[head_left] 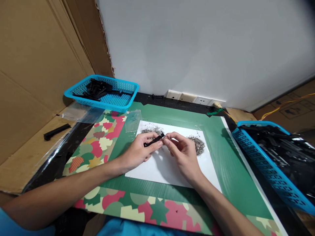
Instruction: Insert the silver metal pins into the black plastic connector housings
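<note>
My left hand (140, 149) is closed around a slim black plastic part (154, 139), holding it tilted above a white sheet of paper (157, 173). At the part's upper right end, my right hand (183, 152) pinches thumb and forefinger together. Whatever sits between those fingertips is too small or hidden to name. Two piles of small shiny metal pieces lie on the paper: the left pile (149, 128) is partly behind my left hand, and the right pile (199, 145) is just beyond my right hand.
A blue basket (110, 106) of black parts stands at the back left, and a fuller blue basket (265, 170) at the right. Another black part (57, 131) lies on cardboard at far left. A clear plastic bag (133, 120) rests behind the paper. Sockets (189, 97) line the wall.
</note>
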`<state>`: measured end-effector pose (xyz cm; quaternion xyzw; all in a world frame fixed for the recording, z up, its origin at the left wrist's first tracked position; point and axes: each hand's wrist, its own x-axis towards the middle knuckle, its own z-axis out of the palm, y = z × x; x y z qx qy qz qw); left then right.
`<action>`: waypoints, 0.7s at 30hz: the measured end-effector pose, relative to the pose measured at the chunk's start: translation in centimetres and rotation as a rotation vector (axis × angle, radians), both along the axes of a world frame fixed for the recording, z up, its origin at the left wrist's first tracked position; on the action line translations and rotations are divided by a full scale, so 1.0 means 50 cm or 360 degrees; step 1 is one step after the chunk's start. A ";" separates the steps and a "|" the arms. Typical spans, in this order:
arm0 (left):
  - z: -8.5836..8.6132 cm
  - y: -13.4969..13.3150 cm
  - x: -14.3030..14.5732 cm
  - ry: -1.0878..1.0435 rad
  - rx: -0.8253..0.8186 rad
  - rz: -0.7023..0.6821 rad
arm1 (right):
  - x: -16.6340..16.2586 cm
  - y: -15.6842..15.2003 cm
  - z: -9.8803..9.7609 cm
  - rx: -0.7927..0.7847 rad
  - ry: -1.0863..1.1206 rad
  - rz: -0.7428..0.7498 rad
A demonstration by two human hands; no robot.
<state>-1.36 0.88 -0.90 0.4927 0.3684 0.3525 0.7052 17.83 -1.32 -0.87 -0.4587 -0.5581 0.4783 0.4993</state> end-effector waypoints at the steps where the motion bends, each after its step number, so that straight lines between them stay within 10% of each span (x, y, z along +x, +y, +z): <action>1: 0.004 -0.001 0.000 -0.0012 -0.0027 0.0002 | 0.001 0.001 0.002 0.0001 0.0006 -0.0007; 21: 0.017 -0.001 0.000 -0.0098 -0.0140 -0.0028 | -0.006 -0.007 -0.002 0.0132 -0.0106 -0.0115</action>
